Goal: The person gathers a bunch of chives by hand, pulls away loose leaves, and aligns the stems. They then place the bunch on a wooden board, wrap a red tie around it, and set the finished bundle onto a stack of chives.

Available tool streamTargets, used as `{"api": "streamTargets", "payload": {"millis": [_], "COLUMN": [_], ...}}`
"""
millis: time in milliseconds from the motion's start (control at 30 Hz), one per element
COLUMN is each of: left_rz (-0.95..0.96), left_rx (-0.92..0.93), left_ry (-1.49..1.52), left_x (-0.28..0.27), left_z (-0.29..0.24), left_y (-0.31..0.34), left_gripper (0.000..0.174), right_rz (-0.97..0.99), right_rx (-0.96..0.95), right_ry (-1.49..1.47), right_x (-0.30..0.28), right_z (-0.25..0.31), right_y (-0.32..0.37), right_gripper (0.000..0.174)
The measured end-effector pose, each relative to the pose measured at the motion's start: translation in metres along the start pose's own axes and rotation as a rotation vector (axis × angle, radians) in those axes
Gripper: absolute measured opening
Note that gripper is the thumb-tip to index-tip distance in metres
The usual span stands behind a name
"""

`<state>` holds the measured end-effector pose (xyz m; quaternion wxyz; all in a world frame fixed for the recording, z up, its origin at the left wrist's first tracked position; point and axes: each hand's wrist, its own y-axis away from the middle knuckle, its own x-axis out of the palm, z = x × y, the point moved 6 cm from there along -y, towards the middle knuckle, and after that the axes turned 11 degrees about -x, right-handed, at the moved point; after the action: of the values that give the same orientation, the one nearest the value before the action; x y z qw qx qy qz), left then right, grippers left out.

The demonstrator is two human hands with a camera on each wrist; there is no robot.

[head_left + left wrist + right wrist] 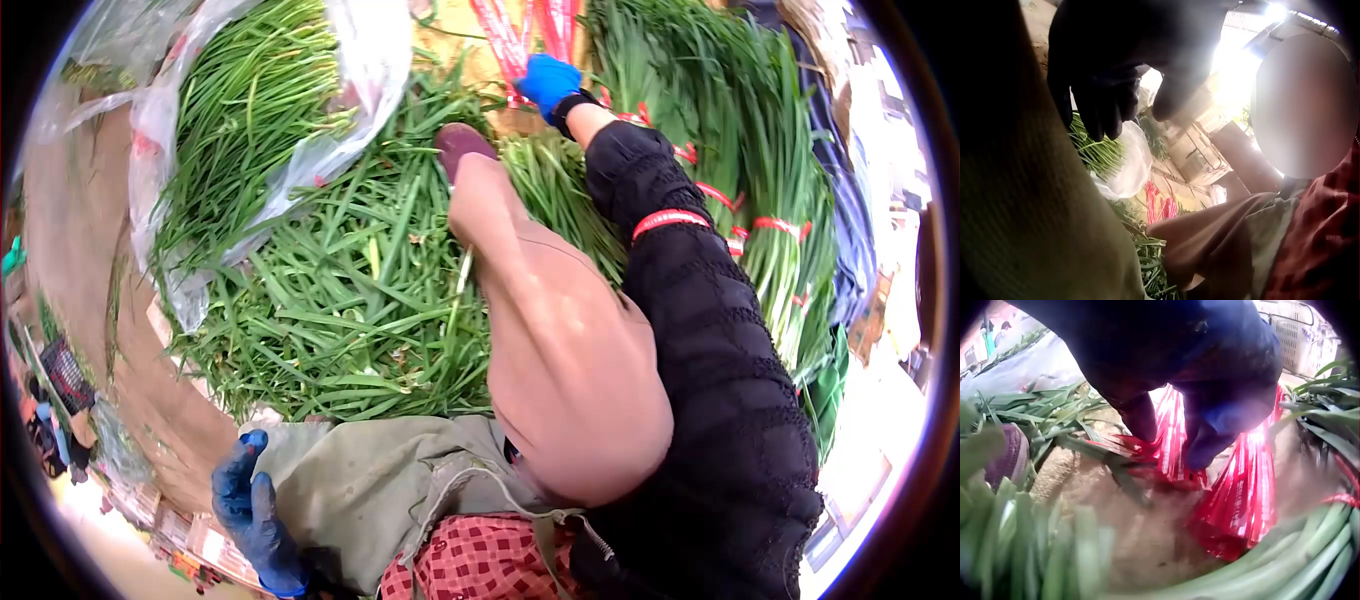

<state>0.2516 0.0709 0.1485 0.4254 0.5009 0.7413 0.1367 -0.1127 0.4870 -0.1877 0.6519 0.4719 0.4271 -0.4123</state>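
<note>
My right hand [548,82], in a blue glove, reaches far forward to the red printed tie strips [497,35] lying on the ground. In the right wrist view its curled fingers pinch at one batch of the strips, while another fan of red strips [1241,494] lies beside it. A bunch of garlic chives [555,180] lies just below this hand, partly hidden by my leg. My left hand [250,510], in a soiled blue glove, hangs beside my lap with its fingers loosely bent and nothing in them.
Tied bundles of garlic chives [770,180] lie along the right. Loose green leaves [350,310] pile up between my leg and a clear plastic bag [375,90] holding more chives [255,90]. My purple shoe [460,145] stands at the pile's edge. A red band [670,221] circles my right sleeve.
</note>
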Motion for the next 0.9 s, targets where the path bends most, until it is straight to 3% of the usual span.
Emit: {"api": "streamTargets", "payload": {"millis": [200,367,533,633,767,900], "left_rz": [0.002,0.017,0.021,0.001,-0.067,-0.072], "left_rx": [0.044,0.067,0.063,0.121,0.194,0.231], "left_ry": [-0.026,0.01,0.019,-0.135,-0.148,-0.167], "left_x": [0.008,0.008,0.01,0.007,0.001,-0.001], "left_z": [-0.005,-0.012,-0.018,-0.022,-0.024,-0.029], "left_y": [-0.005,-0.001,0.004,0.009,0.017,0.025], "left_gripper": [0.027,0.029,0.029,0.029,0.03,0.031], "right_rz": [0.013,-0.026,-0.013,0.046,0.032,-0.002], "right_rx": [0.054,-0.081,-0.086,0.113,0.115,0.094], "right_ry": [-0.265,-0.114,-0.101,-0.37,-0.399,-0.682], "right_x": [0.006,0.003,-0.03,-0.034,-0.062,-0.049], "right_z": [0.005,-0.011,-0.006,-0.014,-0.002,-0.013], "right_y": [-0.001,-0.016,-0.008,-0.007,0.003,-0.006], "right_gripper": [0.027,0.027,0.029,0.031,0.034,0.03]}}
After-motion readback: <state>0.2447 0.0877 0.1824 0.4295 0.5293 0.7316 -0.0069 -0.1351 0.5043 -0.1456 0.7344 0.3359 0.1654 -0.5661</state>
